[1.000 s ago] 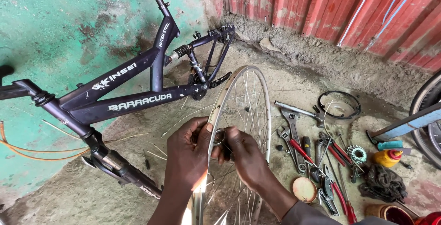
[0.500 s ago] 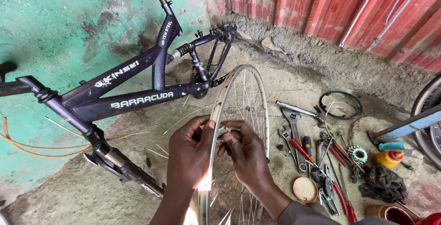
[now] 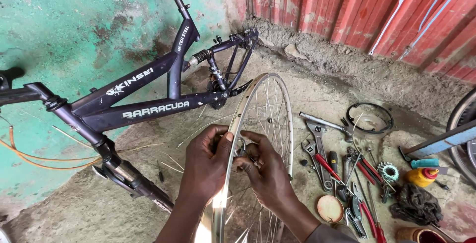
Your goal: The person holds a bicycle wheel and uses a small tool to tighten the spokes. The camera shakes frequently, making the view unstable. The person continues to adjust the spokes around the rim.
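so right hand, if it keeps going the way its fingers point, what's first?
Right hand points up-left at the silver wheel rim, already touching it. Just beyond sits the left hand; depth past that is unclear.

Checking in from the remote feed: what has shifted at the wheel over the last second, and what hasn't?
Little changed. The left hand keeps its grip on the wheel rim, thumb over the edge. The right hand has edged slightly lower along the rim, its fingers still pinching at a small metal tool by the spokes. Nothing was picked up or let go. The bicycle frame and the hand tools on the ground stayed put.
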